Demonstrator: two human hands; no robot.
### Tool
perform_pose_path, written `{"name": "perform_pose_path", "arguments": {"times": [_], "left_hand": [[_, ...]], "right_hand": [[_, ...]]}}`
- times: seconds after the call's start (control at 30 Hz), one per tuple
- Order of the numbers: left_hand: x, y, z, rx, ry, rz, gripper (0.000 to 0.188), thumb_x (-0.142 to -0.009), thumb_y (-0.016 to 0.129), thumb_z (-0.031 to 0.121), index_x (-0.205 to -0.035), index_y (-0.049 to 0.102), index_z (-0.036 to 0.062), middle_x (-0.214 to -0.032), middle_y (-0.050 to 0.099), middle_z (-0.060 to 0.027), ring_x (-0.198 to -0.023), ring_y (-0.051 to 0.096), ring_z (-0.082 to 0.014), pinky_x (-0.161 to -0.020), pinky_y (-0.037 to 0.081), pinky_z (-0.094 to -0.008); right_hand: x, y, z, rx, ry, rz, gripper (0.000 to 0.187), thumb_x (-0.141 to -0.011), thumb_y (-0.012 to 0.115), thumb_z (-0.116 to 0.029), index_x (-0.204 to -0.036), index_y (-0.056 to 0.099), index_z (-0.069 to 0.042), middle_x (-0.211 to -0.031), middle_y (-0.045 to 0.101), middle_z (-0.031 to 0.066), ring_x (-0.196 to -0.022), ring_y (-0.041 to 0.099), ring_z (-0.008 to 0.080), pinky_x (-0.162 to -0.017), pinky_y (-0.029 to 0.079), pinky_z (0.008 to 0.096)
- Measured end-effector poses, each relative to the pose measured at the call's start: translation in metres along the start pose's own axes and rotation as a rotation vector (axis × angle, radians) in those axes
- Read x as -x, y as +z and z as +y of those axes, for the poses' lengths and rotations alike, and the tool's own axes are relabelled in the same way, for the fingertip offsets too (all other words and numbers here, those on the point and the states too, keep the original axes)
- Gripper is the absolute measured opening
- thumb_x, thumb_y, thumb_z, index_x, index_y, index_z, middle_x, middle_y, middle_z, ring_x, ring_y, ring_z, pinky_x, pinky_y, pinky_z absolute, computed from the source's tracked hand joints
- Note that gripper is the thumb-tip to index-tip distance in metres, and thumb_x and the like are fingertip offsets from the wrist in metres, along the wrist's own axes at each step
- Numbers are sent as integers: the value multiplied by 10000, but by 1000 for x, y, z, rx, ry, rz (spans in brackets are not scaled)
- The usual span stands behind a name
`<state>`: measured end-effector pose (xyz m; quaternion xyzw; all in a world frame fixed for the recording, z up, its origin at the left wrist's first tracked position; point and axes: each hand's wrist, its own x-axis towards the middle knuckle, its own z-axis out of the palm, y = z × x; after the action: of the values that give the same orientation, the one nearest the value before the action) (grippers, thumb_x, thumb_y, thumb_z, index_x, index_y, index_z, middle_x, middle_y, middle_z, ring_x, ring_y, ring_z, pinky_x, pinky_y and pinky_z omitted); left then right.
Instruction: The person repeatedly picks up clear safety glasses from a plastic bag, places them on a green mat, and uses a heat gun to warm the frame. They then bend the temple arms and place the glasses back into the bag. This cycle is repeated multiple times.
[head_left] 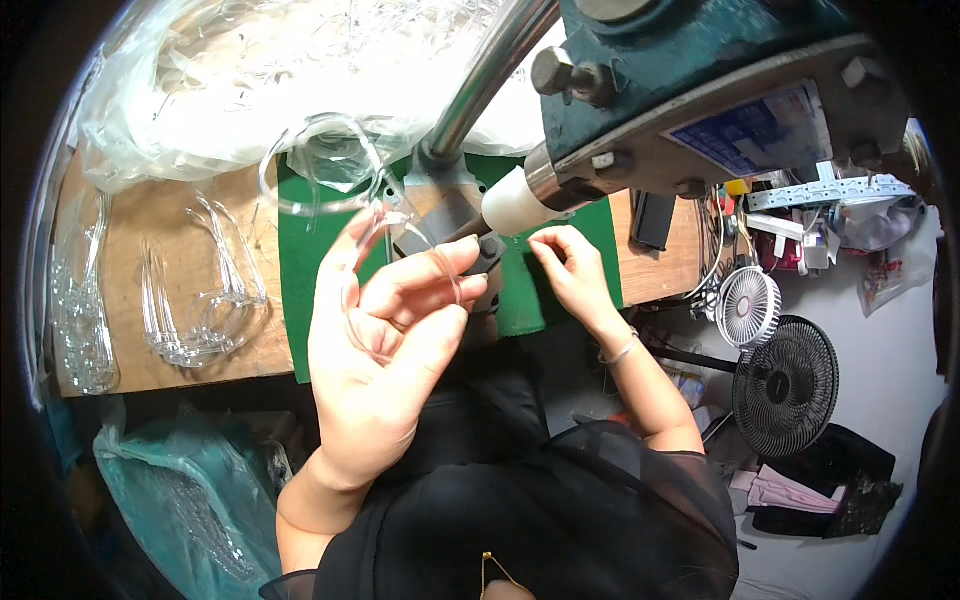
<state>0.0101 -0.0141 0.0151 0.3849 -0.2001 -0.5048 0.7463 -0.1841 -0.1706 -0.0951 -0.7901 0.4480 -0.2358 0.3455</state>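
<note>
My left hand (pixel 375 350) is raised over the front of the bench, its fingers curled round a clear plastic eyeglass frame (pixel 272 185). One round rim stands out above the fingertips, and the rest curves across the palm. My right hand (pixel 575 272) rests low at the right of the green mat (pixel 527 300), with thumb and forefinger drawn together. Whatever lies between them, if anything, is too small to make out. Between the hands stands a teal bench press (pixel 620 130) with a white cylindrical sleeve (pixel 515 205) and a steel column (pixel 490 85).
Clear eyeglass frames (pixel 205 330) lie in groups on the wooden bench (pixel 150 215) at left. A large clear plastic bag (pixel 140 140) covers the back. At right are a dark phone (pixel 653 220), cables, a white fan (pixel 748 308) and a black fan (pixel 787 385). A teal bag (pixel 190 500) sits below left.
</note>
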Motion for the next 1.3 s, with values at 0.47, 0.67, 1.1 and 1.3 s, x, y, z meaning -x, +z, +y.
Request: {"name": "perform_pose_path", "arguments": {"times": [0.47,0.67,1.1,1.3], "left_hand": [[-4,-28,7,252,-46,-30,393,-924,447,342,-1114,391,3,-1006,590,-250,-921,603,-295,-840,466,-384],[1,-15,-13,-97,150,-24,541,-879,554,270,-1270,330,-30,-985,611,-154,-861,621,-214,-799,489,-325],[15,-13,-17,-422,42,-243,564,-735,695,-1,-1251,468,-6,-921,644,-69,-810,585,-57,-747,465,-208],[17,-8,-15,-444,83,-229,568,-730,707,23,-1252,483,26,-837,637,-45,-764,562,-46,-703,463,-195]], "right_hand": [[0,10,12,72,-138,27,81,-752,643,-80,-806,601,-37,-746,554,65,-715,521,204,-654,421,313],[-4,13,11,133,-237,76,95,-692,705,-99,-728,623,-65,-678,536,40,-685,493,193,-636,404,309],[9,-33,-141,-159,-681,-264,116,-716,670,-36,-784,580,-56,-764,563,50,-706,539,218,-657,449,303],[8,-31,-141,-148,-739,-305,129,-692,707,-80,-786,619,-74,-795,618,16,-732,540,207,-664,453,305]]}}
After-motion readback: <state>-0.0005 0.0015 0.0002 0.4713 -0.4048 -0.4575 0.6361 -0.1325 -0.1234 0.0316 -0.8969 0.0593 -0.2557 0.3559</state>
